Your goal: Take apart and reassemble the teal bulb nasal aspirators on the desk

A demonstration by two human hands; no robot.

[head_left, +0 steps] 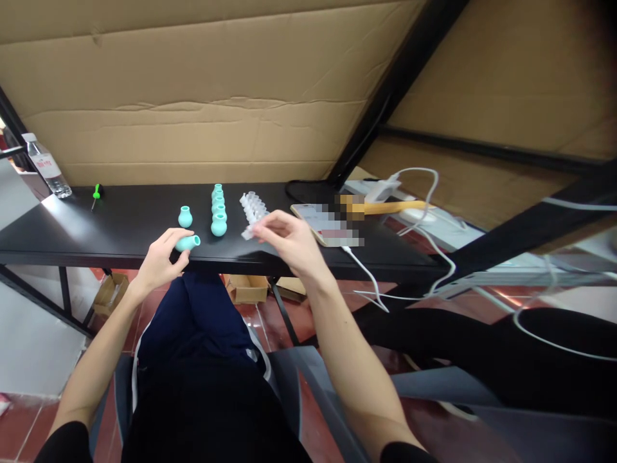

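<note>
My left hand point(166, 257) is closed around a small turquoise vase-shaped piece point(187, 243), tilted so that its round mouth points right. Between the thumb and fingers of my right hand point(289, 244) is a small translucent white plastic piece point(248, 232). Just behind my left hand, a single turquoise piece point(185, 217) of the same shape stands upright. A row of several more turquoise pieces point(218, 225) runs away from me between my hands. Beyond my right fingertips lie several translucent plastic pieces point(253, 204) in two close lines.
On the black table point(130, 222) are a green-handled screwdriver point(97, 191), a water bottle point(47, 166) at the far left, and a phone point(321, 225) with a white cable point(366, 273) at right. A cardboard panel point(207, 83) rises behind. Cardboard boxes point(245, 289) sit below.
</note>
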